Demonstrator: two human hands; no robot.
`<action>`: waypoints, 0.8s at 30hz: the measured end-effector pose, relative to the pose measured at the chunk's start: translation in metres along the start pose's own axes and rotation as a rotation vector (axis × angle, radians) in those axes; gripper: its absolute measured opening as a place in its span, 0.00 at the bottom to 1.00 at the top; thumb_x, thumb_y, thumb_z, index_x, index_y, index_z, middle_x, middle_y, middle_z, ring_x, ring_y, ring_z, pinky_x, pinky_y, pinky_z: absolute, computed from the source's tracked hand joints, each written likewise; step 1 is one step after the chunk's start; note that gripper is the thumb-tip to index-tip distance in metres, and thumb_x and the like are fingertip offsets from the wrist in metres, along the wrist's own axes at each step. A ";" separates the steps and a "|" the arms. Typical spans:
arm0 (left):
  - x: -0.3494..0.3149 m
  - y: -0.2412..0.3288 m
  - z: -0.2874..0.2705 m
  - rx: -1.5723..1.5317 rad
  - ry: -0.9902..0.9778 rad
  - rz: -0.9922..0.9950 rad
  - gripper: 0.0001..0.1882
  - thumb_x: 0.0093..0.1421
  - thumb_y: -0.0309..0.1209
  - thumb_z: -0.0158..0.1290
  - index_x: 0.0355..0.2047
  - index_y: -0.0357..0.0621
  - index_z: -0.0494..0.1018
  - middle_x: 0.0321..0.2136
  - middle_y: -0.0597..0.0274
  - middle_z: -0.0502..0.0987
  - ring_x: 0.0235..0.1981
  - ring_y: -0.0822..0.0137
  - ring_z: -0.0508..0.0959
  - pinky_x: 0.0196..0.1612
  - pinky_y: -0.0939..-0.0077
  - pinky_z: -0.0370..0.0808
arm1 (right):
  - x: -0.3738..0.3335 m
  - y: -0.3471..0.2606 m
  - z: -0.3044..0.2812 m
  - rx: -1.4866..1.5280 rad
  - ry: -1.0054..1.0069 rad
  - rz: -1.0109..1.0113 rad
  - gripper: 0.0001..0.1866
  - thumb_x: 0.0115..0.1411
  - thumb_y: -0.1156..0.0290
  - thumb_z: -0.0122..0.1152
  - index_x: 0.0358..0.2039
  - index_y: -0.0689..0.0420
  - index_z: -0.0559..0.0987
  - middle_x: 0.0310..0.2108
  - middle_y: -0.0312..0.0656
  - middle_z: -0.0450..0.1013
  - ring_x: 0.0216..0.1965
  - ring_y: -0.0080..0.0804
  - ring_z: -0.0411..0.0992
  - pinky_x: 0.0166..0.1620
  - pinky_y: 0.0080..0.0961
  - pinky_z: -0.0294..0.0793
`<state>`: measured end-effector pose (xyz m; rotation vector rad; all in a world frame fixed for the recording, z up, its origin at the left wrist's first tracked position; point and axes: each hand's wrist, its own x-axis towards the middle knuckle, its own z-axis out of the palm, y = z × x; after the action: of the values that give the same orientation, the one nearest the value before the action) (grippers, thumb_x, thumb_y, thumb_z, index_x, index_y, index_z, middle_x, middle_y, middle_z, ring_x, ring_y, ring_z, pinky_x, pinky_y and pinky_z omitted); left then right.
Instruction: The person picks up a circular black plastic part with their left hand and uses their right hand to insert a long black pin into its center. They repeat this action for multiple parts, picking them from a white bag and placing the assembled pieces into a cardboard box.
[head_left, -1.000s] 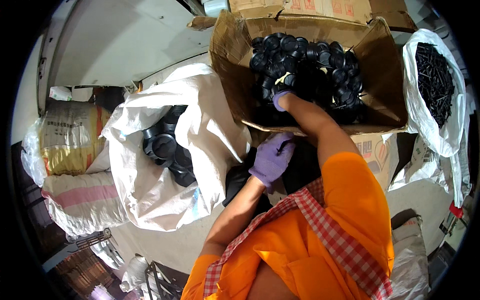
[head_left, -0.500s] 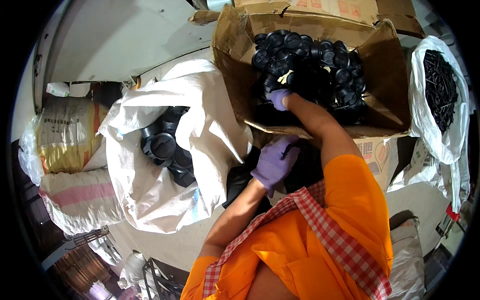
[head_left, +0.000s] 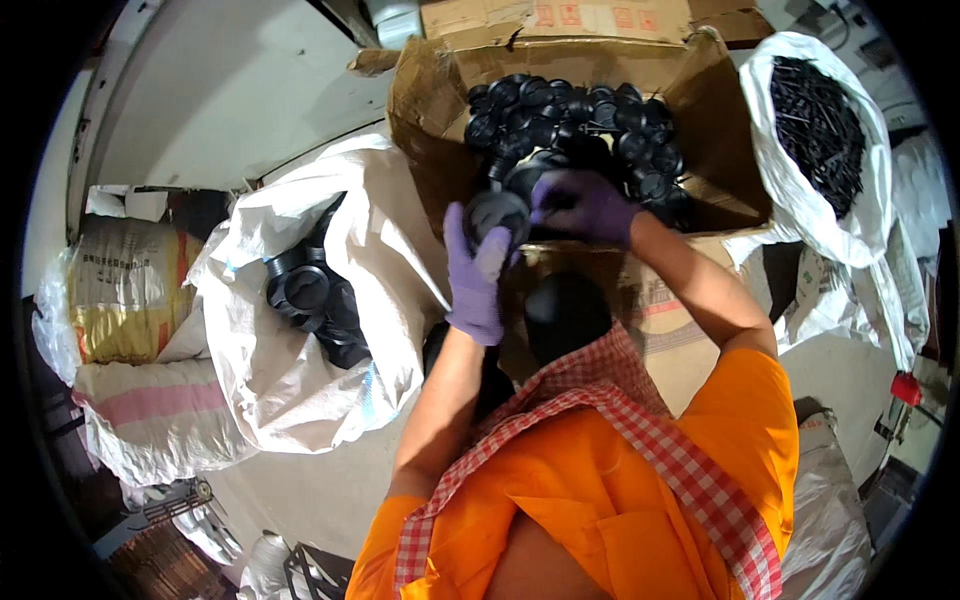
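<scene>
My left hand, in a purple glove, grips a round black plastic cap near the front edge of the cardboard box, its round face turned up. Beside it, my right hand, also gloved in purple, has its fingers curled close to the cap. What those fingers hold, if anything, is dark and hard to make out. Behind both hands, the brown cardboard box contains a heap of similar black round parts. To my left, an open white woven sack holds more round black caps.
At the right stands a white bag full of thin black sticks. Stuffed sacks lie at the far left, and a grey-white sack sits at lower right. A pale panel rises at the back left.
My right hand has come back from the heap to the box's front edge. My left hand has risen beside it and now holds a black cap. The view has shifted slightly.
</scene>
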<state>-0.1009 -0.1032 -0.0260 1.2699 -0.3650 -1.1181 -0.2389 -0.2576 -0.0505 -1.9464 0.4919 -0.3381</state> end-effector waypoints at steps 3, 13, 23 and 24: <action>0.004 -0.003 -0.010 -0.134 -0.201 -0.136 0.24 0.58 0.37 0.52 0.52 0.41 0.63 0.39 0.56 0.74 0.38 0.61 0.78 0.33 0.75 0.80 | -0.034 -0.028 0.019 -0.331 0.150 -0.104 0.12 0.52 0.61 0.62 0.35 0.51 0.77 0.40 0.40 0.72 0.36 0.41 0.74 0.39 0.34 0.73; -0.063 -0.025 -0.030 0.274 -0.272 0.084 0.16 0.63 0.34 0.44 0.49 0.41 0.68 0.42 0.57 0.75 0.41 0.64 0.77 0.38 0.71 0.80 | -0.083 -0.069 0.038 -0.635 -0.004 -0.153 0.15 0.50 0.55 0.60 0.35 0.48 0.78 0.40 0.38 0.70 0.34 0.40 0.75 0.36 0.34 0.74; -0.118 0.050 -0.015 1.120 -0.340 0.670 0.18 0.54 0.23 0.52 0.46 0.40 0.69 0.33 0.60 0.77 0.34 0.66 0.77 0.40 0.71 0.74 | -0.098 -0.104 0.053 -0.208 -0.479 0.108 0.15 0.55 0.57 0.55 0.31 0.55 0.78 0.30 0.51 0.75 0.33 0.46 0.73 0.38 0.35 0.71; -0.121 0.053 -0.020 1.132 -0.397 0.588 0.18 0.53 0.22 0.52 0.46 0.41 0.69 0.34 0.59 0.76 0.34 0.65 0.77 0.40 0.71 0.74 | -0.102 -0.102 0.052 -0.219 -0.587 0.022 0.15 0.56 0.57 0.53 0.31 0.56 0.79 0.27 0.50 0.75 0.31 0.40 0.74 0.38 0.31 0.72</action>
<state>-0.1171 0.0015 0.0558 1.6945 -1.7232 -0.5990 -0.2863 -0.1294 0.0199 -2.1274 0.1663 0.3139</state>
